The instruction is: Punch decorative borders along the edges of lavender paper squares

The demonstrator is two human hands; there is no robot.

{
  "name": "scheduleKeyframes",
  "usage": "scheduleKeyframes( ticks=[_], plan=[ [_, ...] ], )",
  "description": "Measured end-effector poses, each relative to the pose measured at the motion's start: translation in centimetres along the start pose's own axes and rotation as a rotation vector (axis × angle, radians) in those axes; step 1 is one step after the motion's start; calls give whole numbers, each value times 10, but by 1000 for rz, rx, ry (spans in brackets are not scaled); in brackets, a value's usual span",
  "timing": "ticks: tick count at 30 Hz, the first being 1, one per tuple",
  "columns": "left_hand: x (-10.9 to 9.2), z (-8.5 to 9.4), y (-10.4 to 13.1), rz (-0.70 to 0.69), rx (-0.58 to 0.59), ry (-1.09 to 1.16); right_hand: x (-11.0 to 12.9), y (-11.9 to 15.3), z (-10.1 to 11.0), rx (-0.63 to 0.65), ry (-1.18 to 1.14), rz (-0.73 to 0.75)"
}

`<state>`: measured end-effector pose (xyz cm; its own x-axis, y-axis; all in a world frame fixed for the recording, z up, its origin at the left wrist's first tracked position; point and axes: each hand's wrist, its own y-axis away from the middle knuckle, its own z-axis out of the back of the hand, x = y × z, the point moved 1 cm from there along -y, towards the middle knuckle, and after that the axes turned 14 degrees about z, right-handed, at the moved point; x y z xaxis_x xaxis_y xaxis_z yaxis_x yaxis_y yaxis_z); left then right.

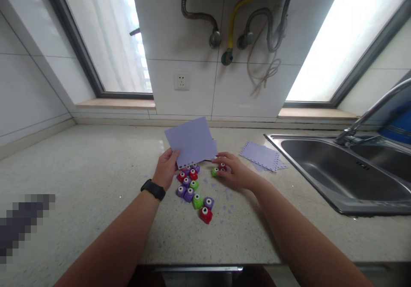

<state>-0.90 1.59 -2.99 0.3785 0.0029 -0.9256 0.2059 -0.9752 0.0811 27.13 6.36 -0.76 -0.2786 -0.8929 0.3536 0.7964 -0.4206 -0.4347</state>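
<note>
My left hand (167, 167) holds a sheet of light purple paper (191, 141) by its lower left corner, thumb on top. The sheet is tilted up off the counter, with small punched shapes along its lower edge. My right hand (236, 170) has its fingers apart around a small red craft punch (222, 166) and a green craft punch (215, 172); whether it touches them I cannot tell. Between my hands lie several purple, red and green punches, among them a purple punch (209, 202) and a red punch (206, 214) at the near end.
Punched purple sheets (260, 154) lie in a pile on the right. Small purple paper scraps (227, 197) are scattered on the speckled counter (96, 167). A steel double sink (321, 167) with a faucet (362, 120) is set in at the right. Pipes and a socket (181, 82) are on the wall.
</note>
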Motion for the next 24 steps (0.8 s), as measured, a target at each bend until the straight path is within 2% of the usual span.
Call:
scheduleKeyframes(
  ticks=[4, 8, 10, 15, 24],
  plan=[
    [-5, -7, 6, 20, 18, 10, -5, 0, 1, -179, 26, -26],
    [-14, -8, 15, 73, 106, -85, -5, -3, -3, -355, -54, -155],
    [-16, -4, 21, 92, 160, -162, -1, -7, -7, -388, -185, -196],
    [-15, 8, 33, 83, 207, -209, 14, -17, -17, -401, -475, -283],
    [-3, 14, 25, 110, 229, -383, 4, -14, -8, -609, -495, -326]
  ],
)
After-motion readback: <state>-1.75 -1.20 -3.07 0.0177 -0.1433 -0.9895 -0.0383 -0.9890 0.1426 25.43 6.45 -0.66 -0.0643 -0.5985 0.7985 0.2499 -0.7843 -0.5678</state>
